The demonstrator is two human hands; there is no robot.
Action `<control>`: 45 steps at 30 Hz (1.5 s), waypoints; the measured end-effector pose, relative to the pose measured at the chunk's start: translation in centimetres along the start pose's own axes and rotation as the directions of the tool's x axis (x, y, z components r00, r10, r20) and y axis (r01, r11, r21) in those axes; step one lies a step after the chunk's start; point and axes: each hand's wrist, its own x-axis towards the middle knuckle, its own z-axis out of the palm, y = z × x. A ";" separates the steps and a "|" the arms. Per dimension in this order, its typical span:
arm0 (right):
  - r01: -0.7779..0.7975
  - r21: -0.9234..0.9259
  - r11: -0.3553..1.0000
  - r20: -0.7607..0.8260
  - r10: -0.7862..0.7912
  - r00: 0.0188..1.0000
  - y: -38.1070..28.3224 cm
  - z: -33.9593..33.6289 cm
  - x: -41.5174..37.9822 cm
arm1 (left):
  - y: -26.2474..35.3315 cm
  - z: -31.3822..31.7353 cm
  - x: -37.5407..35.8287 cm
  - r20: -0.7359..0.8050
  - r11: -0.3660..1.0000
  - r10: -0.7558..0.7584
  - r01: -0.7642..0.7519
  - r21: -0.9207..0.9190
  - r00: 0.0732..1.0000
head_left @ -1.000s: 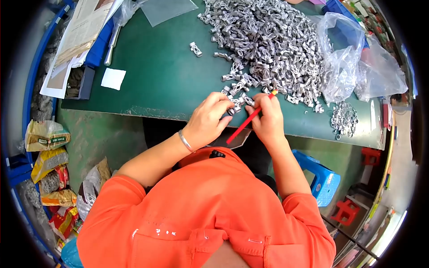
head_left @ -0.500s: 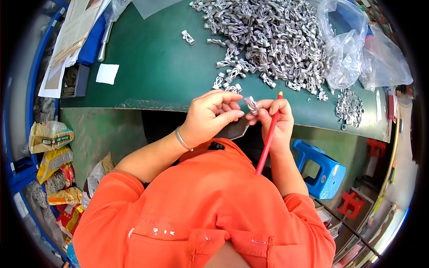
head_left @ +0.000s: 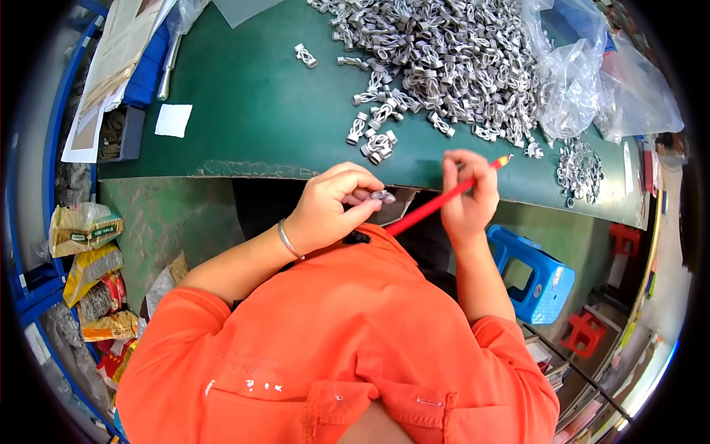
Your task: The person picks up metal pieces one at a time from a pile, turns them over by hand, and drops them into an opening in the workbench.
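My left hand (head_left: pixel 325 207) is closed just in front of the table edge, pinching a small grey metal piece (head_left: pixel 383 197) between thumb and fingertips. To its right, my right hand (head_left: pixel 470 198) is closed around a slim red rod (head_left: pixel 425 212) with a yellow tip, its fingers slightly smeared by motion. The rod slants from near my shirt up over the table edge. Beyond both hands lies a large heap of grey looped metal pieces (head_left: pixel 451 66) with ridged ends, and several loose ones (head_left: pixel 379 146) sit nearer the edge.
Small metal rings (head_left: pixel 579 170) form a pile at the right of the green table (head_left: pixel 244 96). Clear plastic bags (head_left: pixel 573 89) lie beside the heap. A white paper square (head_left: pixel 173 120) and a grey bin (head_left: pixel 126 133) are at left. A blue stool (head_left: pixel 543 285) stands below right.
My hands have moved apart. The metal piece, earlier between both hands, is now in my left hand, lower and further left. The red rod has swung to a flatter slant, its tip further right.
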 end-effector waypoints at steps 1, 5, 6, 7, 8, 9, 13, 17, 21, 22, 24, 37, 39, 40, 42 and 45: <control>0.023 -0.143 0.989 0.027 -0.020 0.999 0.5 -0.1 0.9 | 0.0 0.2 -0.2 0.008 0.999 -0.035 0.035 0.026 0.999; 0.031 -0.365 0.930 0.135 0.020 0.991 2.6 0.3 2.3 | -0.1 0.4 -0.4 0.030 0.997 -0.074 0.073 0.039 0.997; 0.033 -0.367 0.930 0.135 0.018 0.991 2.8 0.3 2.3 | 0.0 0.3 -0.3 0.030 0.996 -0.079 0.078 0.038 0.996; 0.023 -0.330 0.944 0.134 0.022 0.991 2.9 0.3 2.3 | 0.0 0.2 -0.3 0.030 0.996 -0.078 0.076 0.037 0.997; 0.013 -0.292 0.956 0.132 0.027 0.991 3.0 0.3 2.3 | 0.0 0.0 -0.2 0.041 0.996 -0.072 0.069 0.063 0.997; -0.071 -0.262 0.962 0.121 0.106 0.987 2.8 0.4 2.1 | 0.1 -0.1 0.0 0.050 0.994 -0.065 0.061 0.089 0.997; -0.659 0.591 0.465 0.343 0.595 0.727 0.0 -0.4 1.6 | 0.1 -0.1 0.4 0.026 0.990 -0.133 0.134 -0.037 0.991; -0.605 0.762 0.230 0.477 0.432 0.765 -1.6 0.1 0.2 | 1.4 0.3 1.5 0.020 0.907 -0.226 0.218 -0.360 0.974; -0.555 0.750 0.361 0.456 0.326 0.828 -1.9 0.8 -0.8 | 1.7 0.6 1.9 -0.005 0.910 -0.113 0.102 -0.401 0.994; -0.490 0.718 0.494 0.389 0.298 0.871 -2.2 0.9 -0.8 | 1.7 0.6 1.9 -0.023 0.941 -0.039 0.029 -0.338 0.999; -0.416 0.671 0.614 0.326 0.260 0.909 -2.5 0.8 -0.7 | 1.5 0.5 1.7 -0.044 0.961 -0.021 0.009 -0.277 0.999; -0.116 0.089 0.989 0.310 0.083 0.947 -1.2 4.0 3.3 | 0.2 -0.6 -0.9 0.073 0.982 0.011 -0.024 0.188 0.997; -0.210 0.097 0.973 0.346 0.165 0.924 -0.7 4.6 3.1 | 0.0 -0.5 -0.8 0.000 0.994 -0.061 0.061 0.092 0.998; -0.227 0.101 0.969 0.352 0.178 0.919 -0.5 4.8 3.0 | 0.0 -0.6 -0.6 0.000 0.994 -0.057 0.057 0.093 0.998; -0.355 0.175 0.918 0.352 0.278 0.894 -0.2 4.8 2.4 | 0.0 -0.9 -0.6 -0.094 0.986 -0.106 0.117 0.115 0.990; -0.457 0.270 0.847 0.315 0.371 0.874 0.0 4.4 2.0 | -0.8 -0.7 -0.5 -0.079 0.975 -0.201 0.191 -0.114 0.976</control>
